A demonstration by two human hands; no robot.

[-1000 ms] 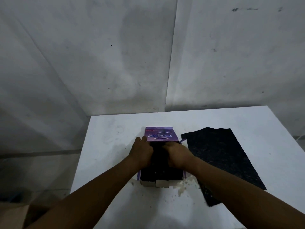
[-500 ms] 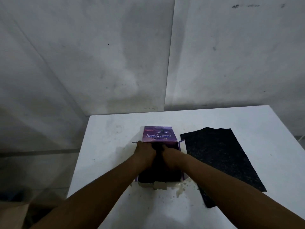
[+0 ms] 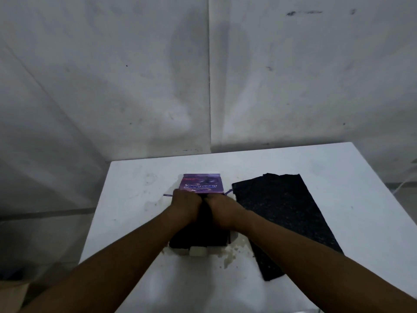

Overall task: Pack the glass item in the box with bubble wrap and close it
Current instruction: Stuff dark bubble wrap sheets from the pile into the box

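Note:
A purple box (image 3: 201,184) lies open in the middle of the white table (image 3: 133,190), its printed lid flap raised at the far end. Black bubble wrap (image 3: 198,238) fills the inside. My left hand (image 3: 186,206) and my right hand (image 3: 222,208) sit side by side on the wrap at the far end of the box, just below the flap. Their fingers curl down into the wrap and are mostly hidden. No glass item shows; whatever lies under the wrap is covered. White padding pieces (image 3: 198,251) stick out at the box's near end.
A flat black sheet (image 3: 282,215) lies on the table right of the box, touching its side. Small white crumbs (image 3: 229,259) are scattered by the box's near right corner. A grey wall stands close behind the table. A brown cardboard corner (image 3: 11,294) shows at lower left.
Both hands have slid away from me along the wrap toward the lid flap and come closer together. The box and the black sheet have stayed in place.

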